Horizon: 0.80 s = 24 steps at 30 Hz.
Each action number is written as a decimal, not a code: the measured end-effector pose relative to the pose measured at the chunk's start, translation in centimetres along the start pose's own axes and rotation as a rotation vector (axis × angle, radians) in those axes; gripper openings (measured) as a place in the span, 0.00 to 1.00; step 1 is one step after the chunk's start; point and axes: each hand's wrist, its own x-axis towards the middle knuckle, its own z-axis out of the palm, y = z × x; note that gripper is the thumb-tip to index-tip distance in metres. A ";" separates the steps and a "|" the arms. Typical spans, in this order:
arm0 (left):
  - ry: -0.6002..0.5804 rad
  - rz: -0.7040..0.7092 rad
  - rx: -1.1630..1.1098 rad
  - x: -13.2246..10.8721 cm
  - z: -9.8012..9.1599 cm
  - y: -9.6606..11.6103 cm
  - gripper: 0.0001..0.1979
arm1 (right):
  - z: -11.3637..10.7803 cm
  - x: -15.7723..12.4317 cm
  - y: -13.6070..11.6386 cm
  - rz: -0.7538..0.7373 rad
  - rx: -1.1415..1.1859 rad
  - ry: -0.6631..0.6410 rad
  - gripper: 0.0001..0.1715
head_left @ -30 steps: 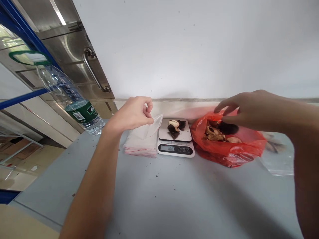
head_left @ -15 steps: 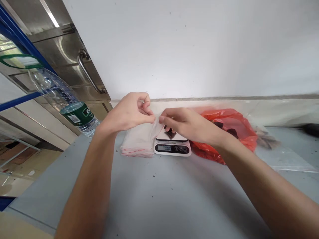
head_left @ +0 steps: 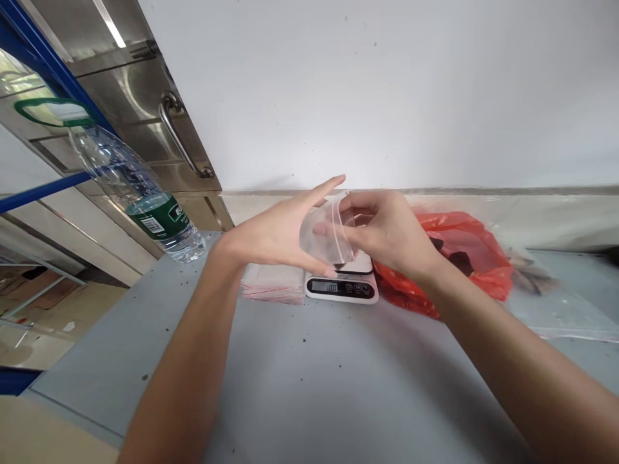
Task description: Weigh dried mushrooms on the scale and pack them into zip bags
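Over scale point(head_left: 341, 290), semi-clear bag point(head_left: 333, 248) w/ whitish zip; L fingers point(head_left: 325, 189) wide, R fingers point(head_left: 360, 200) unclear

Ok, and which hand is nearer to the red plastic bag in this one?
Right. The right hand is by the left end of the red plastic bag, its wrist overlapping it in view; the left hand is farther left, its palm beside the small clear bag.

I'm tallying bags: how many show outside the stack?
3: a small clear bag between the left hand and right hand, the red bag right of the scale, and a larger clear bag farther right. More may be hidden.
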 end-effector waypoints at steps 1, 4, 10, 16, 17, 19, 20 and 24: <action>0.008 -0.029 0.013 0.0 0.0 -0.2 0.46 | -0.1 0.1 0.0 0.010 -0.019 -0.007 0.16; -0.007 -0.137 0.045 -0.2 -0.5 -0.8 0.33 | -0.4 0.5 0.0 0.144 -0.218 0.000 0.18; -0.185 -0.405 0.138 -0.6 -1.0 -2.6 0.35 | 0.0 2.0 0.6 0.333 -0.754 -0.301 0.28; -0.277 -0.390 0.150 -0.3 -0.4 -3.1 0.34 | 0.9 2.0 1.1 0.363 -0.705 -0.353 0.11; -0.287 -0.379 0.143 -0.3 -0.4 -3.1 0.34 | 0.9 1.9 1.1 0.381 -0.676 -0.347 0.12; -0.295 -0.369 0.142 -0.2 -0.3 -3.0 0.32 | 0.7 1.8 1.1 0.398 -0.637 -0.338 0.14; -0.299 -0.367 0.143 -0.2 -0.3 -3.0 0.31 | 0.6 1.7 1.2 0.396 -0.628 -0.336 0.15; -0.318 -0.357 0.133 0.0 -0.1 -3.0 0.27 | 0.3 1.5 1.3 0.370 -0.588 -0.328 0.18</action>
